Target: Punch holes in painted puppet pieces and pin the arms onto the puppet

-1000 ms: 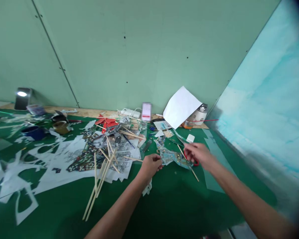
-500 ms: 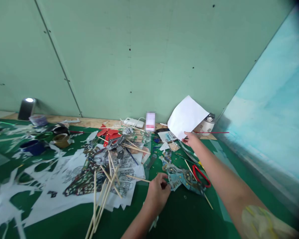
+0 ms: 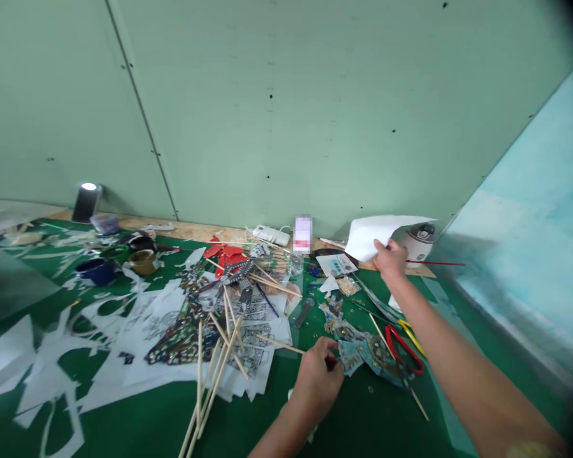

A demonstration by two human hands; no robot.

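My right hand point(image 3: 390, 256) pinches a white sheet of paper point(image 3: 368, 234) by its near edge, up off the table close to the wall; the sheet bends over to the right. My left hand point(image 3: 319, 375) is closed, fingertips pinched at the left edge of a blue-grey painted cut-out figure point(image 3: 373, 355) lying on the green table. Its exact grip is partly hidden by the fingers. Beside the cut-out are red-handled scissors point(image 3: 405, 350) and a thin wooden stick point(image 3: 419, 407).
Wooden sticks point(image 3: 211, 381) lie over printed sheets point(image 3: 267, 315) and dark painted cut-outs point(image 3: 181, 337). Paint pots point(image 3: 95, 272) and a lit lamp point(image 3: 86, 203) stand at left, paper scraps point(image 3: 48, 369) in front. A white canister point(image 3: 419, 242) stands behind my right hand.
The white sheet has tipped from nearly upright to flatter and lower, its far part folding rightward. My left hand stays at the cut-out. The view has shifted slightly left.
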